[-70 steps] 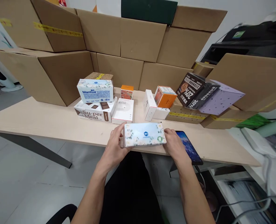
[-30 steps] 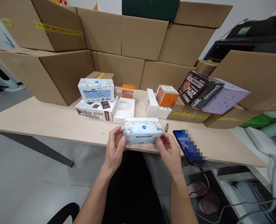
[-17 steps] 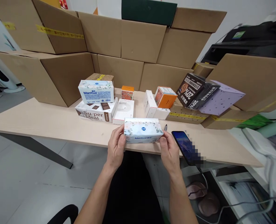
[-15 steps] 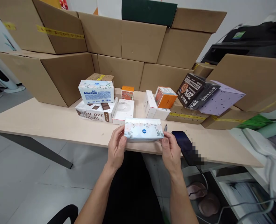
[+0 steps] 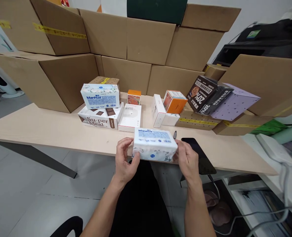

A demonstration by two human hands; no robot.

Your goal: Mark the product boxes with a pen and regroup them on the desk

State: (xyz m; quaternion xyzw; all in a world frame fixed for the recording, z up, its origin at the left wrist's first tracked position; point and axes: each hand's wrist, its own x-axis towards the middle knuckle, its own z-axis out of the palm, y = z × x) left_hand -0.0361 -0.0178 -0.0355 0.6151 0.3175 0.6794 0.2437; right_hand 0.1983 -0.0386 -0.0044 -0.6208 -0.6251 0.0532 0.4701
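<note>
A white tissue pack (image 5: 155,140) with blue "Manhua" lettering and a leaf print is held over the table's front edge, its printed panel tilted upward. My left hand (image 5: 126,160) is closed about its left end, thumb against the lower front corner. At the other end my right hand (image 5: 188,160) grips the corner, its fingertips partly hidden. Behind the pack stands a white power bank box (image 5: 130,116). Left of that, a second Manhua tissue pack (image 5: 100,96) rests on a Su-per Meal box (image 5: 98,120).
A phone (image 5: 200,156) and a pen (image 5: 174,135) lie right of the pack. An orange box (image 5: 175,102) and white box (image 5: 158,111) stand behind; a black box (image 5: 202,95) and lilac box (image 5: 236,102) lean farther right. Cardboard walls (image 5: 126,75) enclose the back.
The held tissue pack has been rolled, so its lettered panel faces up and the leaf-printed side faces me. My right hand has shifted slightly right and down.
</note>
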